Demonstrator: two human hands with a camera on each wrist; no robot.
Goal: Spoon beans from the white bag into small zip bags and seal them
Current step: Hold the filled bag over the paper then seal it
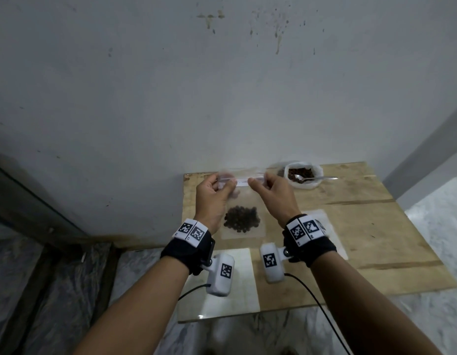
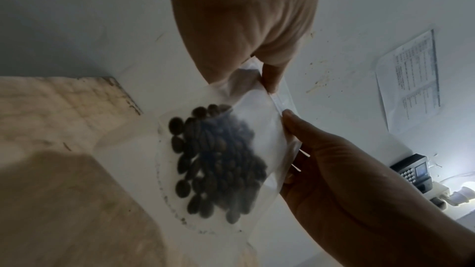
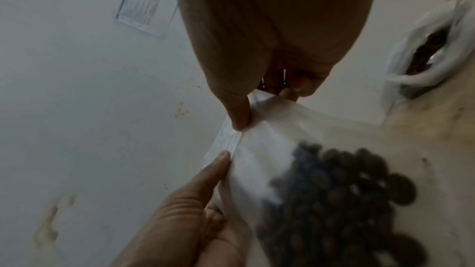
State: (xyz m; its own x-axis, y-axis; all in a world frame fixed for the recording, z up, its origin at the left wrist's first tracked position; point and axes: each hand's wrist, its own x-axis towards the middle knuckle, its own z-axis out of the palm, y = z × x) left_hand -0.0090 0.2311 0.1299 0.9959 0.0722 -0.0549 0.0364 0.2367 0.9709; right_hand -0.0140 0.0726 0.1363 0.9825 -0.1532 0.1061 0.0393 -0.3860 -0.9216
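Observation:
A small clear zip bag hangs upright above the wooden board, with dark beans heaped in its bottom. My left hand pinches the zip strip at its left end, and my right hand pinches it further right. From the left wrist, the bag hangs between my left hand above and my right hand below. The right wrist view shows my right hand and left hand on the strip. The white bag of beans stands at the back right, a spoon resting in it.
The wooden board lies on a pale marble floor against a grey wall. White sheets lie on the board's near part. A printed paper hangs on the wall, near a keypad device. Cables trail from both wrist cameras.

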